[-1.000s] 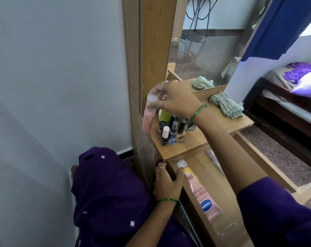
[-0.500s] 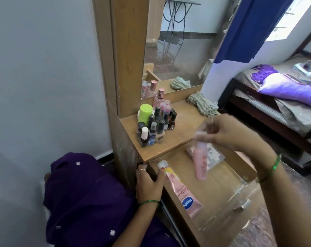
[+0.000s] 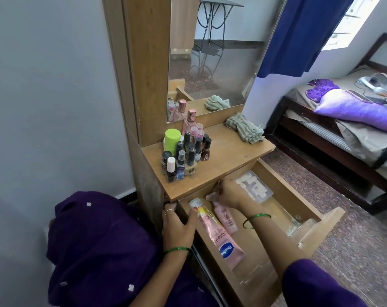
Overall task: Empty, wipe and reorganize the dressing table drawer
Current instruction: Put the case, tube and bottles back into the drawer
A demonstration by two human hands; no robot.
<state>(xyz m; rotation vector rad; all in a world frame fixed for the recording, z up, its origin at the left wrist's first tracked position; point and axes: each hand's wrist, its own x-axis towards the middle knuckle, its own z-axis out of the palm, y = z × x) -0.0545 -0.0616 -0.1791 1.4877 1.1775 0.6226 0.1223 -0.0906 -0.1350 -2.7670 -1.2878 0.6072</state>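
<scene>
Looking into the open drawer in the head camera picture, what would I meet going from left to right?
Left hand gripping the drawer's edge → Vaseline tube → small pink bottle under the right hand → clear box of white pieces → drawer front.

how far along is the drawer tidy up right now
Refilling looks underway. Done: the drawer is open, and a Vaseline tube and a clear box already lie in it. In hand: the right hand holds a pink bottle beside the tube; the left hand grips the drawer's side. Left: the nail polishes and cloth remain on top.
</scene>
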